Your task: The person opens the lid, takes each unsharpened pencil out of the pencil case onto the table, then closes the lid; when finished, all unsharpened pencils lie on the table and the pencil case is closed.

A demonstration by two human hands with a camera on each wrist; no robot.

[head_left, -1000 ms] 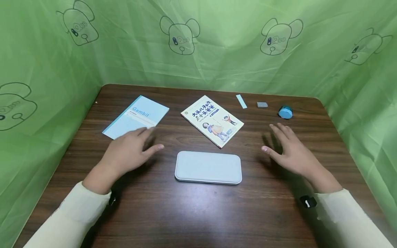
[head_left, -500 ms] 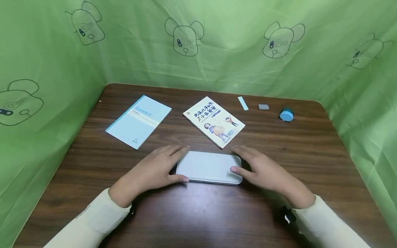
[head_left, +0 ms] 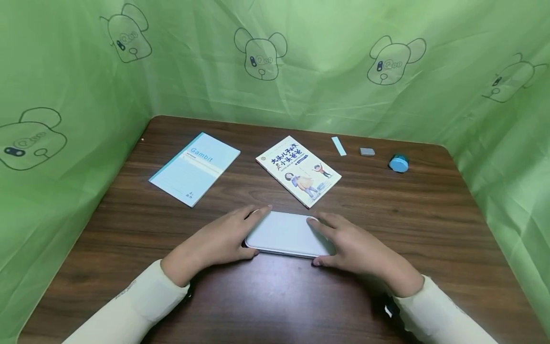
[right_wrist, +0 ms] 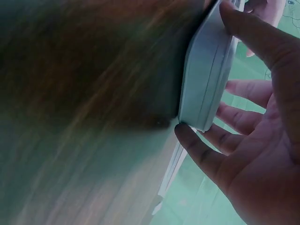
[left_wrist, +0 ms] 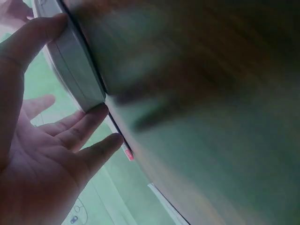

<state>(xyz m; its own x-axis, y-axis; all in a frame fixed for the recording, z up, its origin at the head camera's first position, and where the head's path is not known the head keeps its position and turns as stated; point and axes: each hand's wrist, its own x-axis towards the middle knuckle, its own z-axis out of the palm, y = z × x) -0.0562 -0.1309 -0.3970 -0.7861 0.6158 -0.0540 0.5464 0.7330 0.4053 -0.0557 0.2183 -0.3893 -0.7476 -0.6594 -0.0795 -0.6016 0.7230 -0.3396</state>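
Observation:
A flat white pencil case (head_left: 289,233) with rounded corners lies near the middle of the table, in front of the books. At its left end my left hand (head_left: 221,239) grips it, thumb on the near edge and fingers at the far edge. My right hand (head_left: 356,246) holds the right end the same way, one finger lying over the lid. In the left wrist view, thumb and fingertips touch the side of the case (left_wrist: 77,65). The right wrist view shows a seam along the case (right_wrist: 206,79), with the thumb and a finger against its side.
Behind the case lies a picture book (head_left: 298,172), with a light blue notebook (head_left: 195,169) to its left. Farther right are a pale strip (head_left: 338,146), a small grey block (head_left: 367,152) and a round blue object (head_left: 399,164). Green curtains (head_left: 322,95) enclose the table.
Both hands have moved inward from either side and taken hold of the pencil case's ends. The right thumb has shifted from above the lid to the near edge. The case stays in place.

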